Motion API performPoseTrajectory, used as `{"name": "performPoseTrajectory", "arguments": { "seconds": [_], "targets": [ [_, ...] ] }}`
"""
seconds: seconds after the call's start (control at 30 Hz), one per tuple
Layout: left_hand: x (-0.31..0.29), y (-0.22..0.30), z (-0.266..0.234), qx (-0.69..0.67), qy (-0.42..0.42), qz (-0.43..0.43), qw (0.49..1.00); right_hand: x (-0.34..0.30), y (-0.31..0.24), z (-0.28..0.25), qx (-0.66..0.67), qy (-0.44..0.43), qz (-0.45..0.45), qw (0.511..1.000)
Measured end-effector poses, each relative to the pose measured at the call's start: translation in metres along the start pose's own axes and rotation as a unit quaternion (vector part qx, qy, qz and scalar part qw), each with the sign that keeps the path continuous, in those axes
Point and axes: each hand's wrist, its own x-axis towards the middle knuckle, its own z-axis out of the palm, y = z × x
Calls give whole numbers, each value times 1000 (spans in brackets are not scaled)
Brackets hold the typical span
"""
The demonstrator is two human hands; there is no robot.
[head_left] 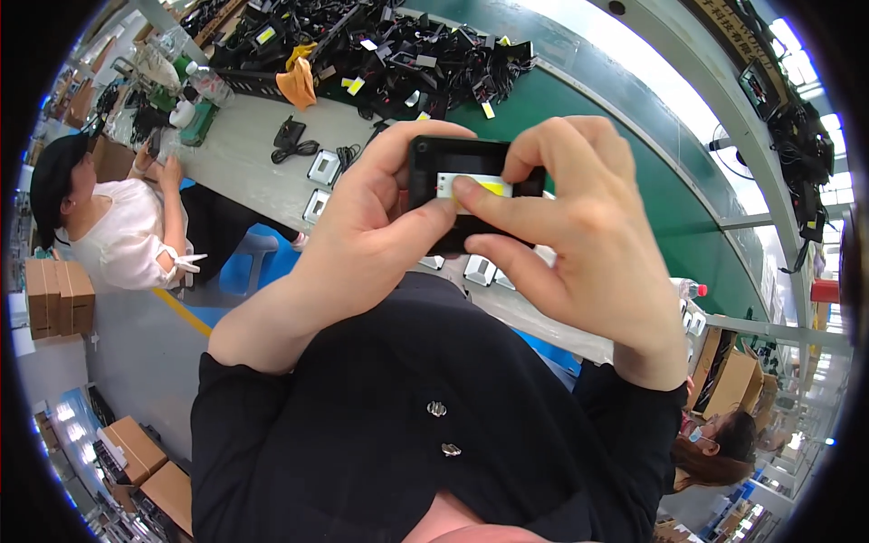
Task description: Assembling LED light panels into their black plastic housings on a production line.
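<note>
Both hands meet close in front of the chest, clamped on a small black power adapter (471, 185). Left hand (362, 235) cups its left end from below, thumb lying across the face; right hand (570, 244) grips the right end, its forefinger pressing a white and yellow label (475, 185) onto the face. Beyond, on the far desk (244, 163), lie a heap of black adapters (380, 45) and a few white label pieces (323, 167). Pressed unevenly, the label could likely go on crooked or creased; the adapter could slip if either grip loosens.
</note>
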Motion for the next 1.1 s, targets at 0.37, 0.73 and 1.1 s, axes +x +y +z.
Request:
{"name": "performPoseTrajectory", "arguments": {
  "seconds": [0.37, 0.73, 1.1],
  "targets": [
    [18, -2, 17, 213, -7, 283, 935, -13, 23, 47, 502, 225, 185, 814],
    [46, -17, 21, 140, 63, 352, 924, 0, 34, 54, 459, 272, 158, 831],
    [47, 8, -2, 240, -8, 217, 946, 3, 34, 48, 346, 227, 97, 905]
  ]
}}
